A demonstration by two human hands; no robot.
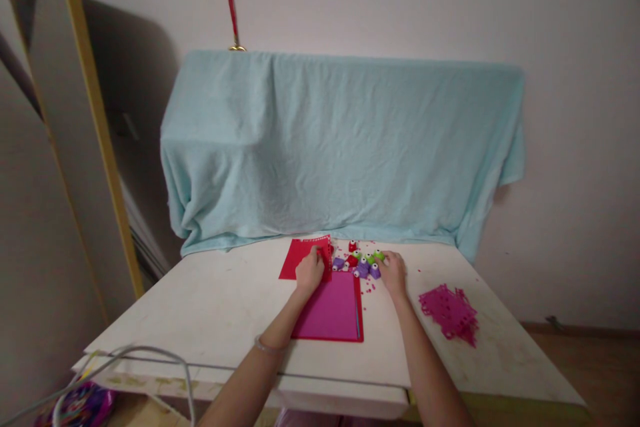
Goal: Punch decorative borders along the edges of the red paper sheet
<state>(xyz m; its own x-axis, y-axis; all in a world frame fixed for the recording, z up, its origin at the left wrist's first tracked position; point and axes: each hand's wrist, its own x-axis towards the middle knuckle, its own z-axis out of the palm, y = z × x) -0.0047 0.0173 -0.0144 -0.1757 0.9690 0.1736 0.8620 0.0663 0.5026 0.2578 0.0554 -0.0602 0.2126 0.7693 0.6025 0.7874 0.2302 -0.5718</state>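
Note:
A sheet of red paper (295, 260), with small holes punched along its top and right edges, lies partly over a stack of magenta paper (333, 307). My left hand (310, 271) rests on the red sheet, fingers curled in at its right part. Several small paper punches in purple (339, 264), red (353, 246) and green with white round buttons are clustered right of the sheet. At the cluster's right side, my right hand (393, 273) has its fingertips closed around a green paper punch (379, 255); the fingers partly hide it.
Tiny paper cutouts (369, 289) are scattered about the punches. A heap of punched magenta paper (450, 312) lies at the right of the white table (225, 307). A pale blue cloth (350, 147) drapes over something behind. Grey cables (150, 349) cross the front left corner.

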